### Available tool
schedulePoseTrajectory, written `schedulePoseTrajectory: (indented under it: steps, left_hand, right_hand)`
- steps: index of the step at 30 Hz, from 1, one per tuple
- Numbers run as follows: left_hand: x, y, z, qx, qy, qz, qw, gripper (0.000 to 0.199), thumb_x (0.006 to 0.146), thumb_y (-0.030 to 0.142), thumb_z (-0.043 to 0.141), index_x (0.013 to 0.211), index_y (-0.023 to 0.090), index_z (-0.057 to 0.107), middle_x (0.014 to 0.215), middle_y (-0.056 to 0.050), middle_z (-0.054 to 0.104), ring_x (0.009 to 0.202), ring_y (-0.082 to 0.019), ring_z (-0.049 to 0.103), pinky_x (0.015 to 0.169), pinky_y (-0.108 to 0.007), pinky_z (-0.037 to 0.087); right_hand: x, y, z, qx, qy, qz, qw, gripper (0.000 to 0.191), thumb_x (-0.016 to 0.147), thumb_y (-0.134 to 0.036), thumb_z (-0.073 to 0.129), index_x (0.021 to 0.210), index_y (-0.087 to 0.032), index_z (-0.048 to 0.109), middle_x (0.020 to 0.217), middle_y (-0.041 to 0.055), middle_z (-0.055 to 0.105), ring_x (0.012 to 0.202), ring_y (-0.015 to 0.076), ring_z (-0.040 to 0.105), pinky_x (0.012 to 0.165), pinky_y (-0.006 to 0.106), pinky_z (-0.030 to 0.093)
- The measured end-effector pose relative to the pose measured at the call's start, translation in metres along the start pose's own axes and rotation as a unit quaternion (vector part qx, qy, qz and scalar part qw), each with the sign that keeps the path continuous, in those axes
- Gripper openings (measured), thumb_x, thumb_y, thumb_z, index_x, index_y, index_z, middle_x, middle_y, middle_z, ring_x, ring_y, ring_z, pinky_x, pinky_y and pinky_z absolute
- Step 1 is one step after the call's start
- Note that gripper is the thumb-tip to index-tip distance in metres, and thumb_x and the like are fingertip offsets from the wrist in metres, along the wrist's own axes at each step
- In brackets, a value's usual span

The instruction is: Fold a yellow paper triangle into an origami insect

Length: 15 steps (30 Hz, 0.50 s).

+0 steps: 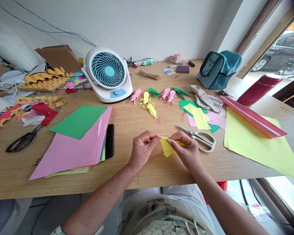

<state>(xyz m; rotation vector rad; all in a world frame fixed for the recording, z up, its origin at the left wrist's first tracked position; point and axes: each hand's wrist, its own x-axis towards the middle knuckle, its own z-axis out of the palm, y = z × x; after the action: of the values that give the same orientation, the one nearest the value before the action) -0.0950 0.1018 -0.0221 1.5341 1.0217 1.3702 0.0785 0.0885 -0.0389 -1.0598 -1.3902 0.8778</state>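
A piece of folded yellow paper [168, 149] is held between my two hands above the front of the table. My left hand [145, 147] pinches its thin left end with thumb and fingertips. On the other side my right hand [185, 150] grips it, thumb towards me, and the fingers cover part of the folds. Scissors with white handles [204, 141] lie just right of my right hand, blades pointing left. Beyond my hands are several folded paper figures: a yellow one [151, 110], a green one [180, 92] and a pink one [171, 97].
To the left lie stacked coloured sheets [71, 147], a black phone [109, 140] and black-handled scissors [23, 141]. A white fan [109, 73] stands behind. On the right are cut paper pieces [198, 117], yellow sheets [257, 143], a red roll [254, 117], a red flask [258, 89] and a teal bag [218, 70].
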Motion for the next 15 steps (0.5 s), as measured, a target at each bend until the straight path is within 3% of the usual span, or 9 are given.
schedulePoseTrajectory:
  steps: [6, 12, 15]
  left_hand:
    - [0.001, -0.002, -0.001, -0.003, -0.012, 0.015, 1.0, 0.013, 0.086, 0.03, 0.072, 0.086, 0.019, 0.078, 0.081, -0.002, 0.072, 0.073, -0.013, 0.06, 0.061, -0.022, 0.043]
    - [0.002, -0.004, -0.007, 0.004, -0.033, 0.018, 0.999, 0.011, 0.088, 0.028, 0.069, 0.087, 0.02, 0.075, 0.079, -0.001, 0.067, 0.072, -0.012, 0.055, 0.059, -0.022, 0.041]
    - [0.004, -0.001, -0.012, 0.071, -0.04, 0.082, 0.993, 0.007, 0.088, 0.024, 0.069, 0.093, 0.021, 0.073, 0.085, -0.001, 0.066, 0.073, -0.013, 0.054, 0.063, -0.024, 0.043]
  right_hand:
    - [0.0, 0.001, -0.001, -0.039, 0.009, -0.04, 0.998, 0.019, 0.088, -0.032, 0.07, 0.074, -0.02, 0.066, 0.073, 0.0003, 0.06, 0.068, 0.0141, 0.054, 0.061, 0.028, 0.043]
    - [0.003, -0.014, -0.004, -0.084, 0.002, -0.114, 0.99, 0.012, 0.088, -0.024, 0.069, 0.077, -0.022, 0.065, 0.076, 0.0004, 0.063, 0.07, 0.0151, 0.058, 0.064, 0.03, 0.045]
    - [0.008, -0.022, -0.009, -0.125, -0.044, -0.139, 0.981, 0.01, 0.089, -0.021, 0.068, 0.079, -0.022, 0.066, 0.076, 0.001, 0.063, 0.069, 0.0152, 0.058, 0.062, 0.03, 0.044]
